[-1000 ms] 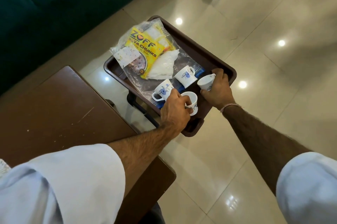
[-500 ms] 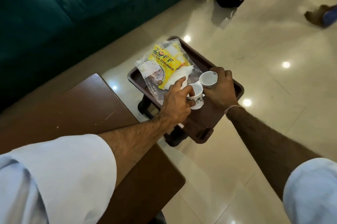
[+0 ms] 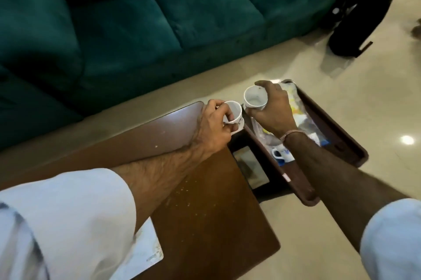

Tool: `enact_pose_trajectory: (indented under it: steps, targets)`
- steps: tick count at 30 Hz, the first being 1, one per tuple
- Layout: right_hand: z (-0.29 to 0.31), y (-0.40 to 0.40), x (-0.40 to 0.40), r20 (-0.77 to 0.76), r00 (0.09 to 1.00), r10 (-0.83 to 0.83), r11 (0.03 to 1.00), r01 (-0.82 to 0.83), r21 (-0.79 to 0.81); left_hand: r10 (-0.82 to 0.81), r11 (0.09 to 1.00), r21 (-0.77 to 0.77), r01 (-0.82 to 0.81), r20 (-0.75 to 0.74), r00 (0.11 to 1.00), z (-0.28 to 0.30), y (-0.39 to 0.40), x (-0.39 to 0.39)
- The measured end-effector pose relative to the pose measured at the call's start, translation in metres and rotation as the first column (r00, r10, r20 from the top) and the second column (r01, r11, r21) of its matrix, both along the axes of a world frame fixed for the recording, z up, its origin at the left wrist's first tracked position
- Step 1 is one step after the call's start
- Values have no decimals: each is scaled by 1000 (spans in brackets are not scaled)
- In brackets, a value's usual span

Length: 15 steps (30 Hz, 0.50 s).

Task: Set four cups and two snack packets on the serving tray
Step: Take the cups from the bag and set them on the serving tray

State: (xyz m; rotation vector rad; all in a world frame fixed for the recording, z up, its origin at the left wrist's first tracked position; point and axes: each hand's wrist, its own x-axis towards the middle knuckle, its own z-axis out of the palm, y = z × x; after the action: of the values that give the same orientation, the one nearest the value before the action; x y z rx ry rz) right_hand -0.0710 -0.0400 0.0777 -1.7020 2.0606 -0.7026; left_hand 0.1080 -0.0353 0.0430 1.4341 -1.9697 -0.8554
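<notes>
Now two small white cups are held in the air: the left hand (image 3: 213, 127) pinches one cup (image 3: 234, 113) over the table's far corner, and the right hand (image 3: 272, 112) grips another cup (image 3: 255, 98) by its rim over the tray's near-left edge. A third cup (image 3: 282, 154), white with blue print, stands on the brown tray (image 3: 328, 120), beside clear, blurred snack packets (image 3: 293, 103). The wooden table (image 3: 205, 188) adjoins the tray; a green sofa (image 3: 159, 17) stands behind.
</notes>
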Motion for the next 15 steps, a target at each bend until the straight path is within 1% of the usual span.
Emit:
enact_pose_trajectory:
  steps: [4,10,15]
  targets:
    - [9,-18,64,16,995,103,993,-102,-54,66,998,-8,-66,-13,998,15,-3,67]
    - [16,-34,166,9,955,295,954,-294,-49,231,973,-1,-231,23,973,29,13,171]
    - [13,-33,241,13,894,448,894,-448,0,333,943,30,-333,3,943,29,39,247]
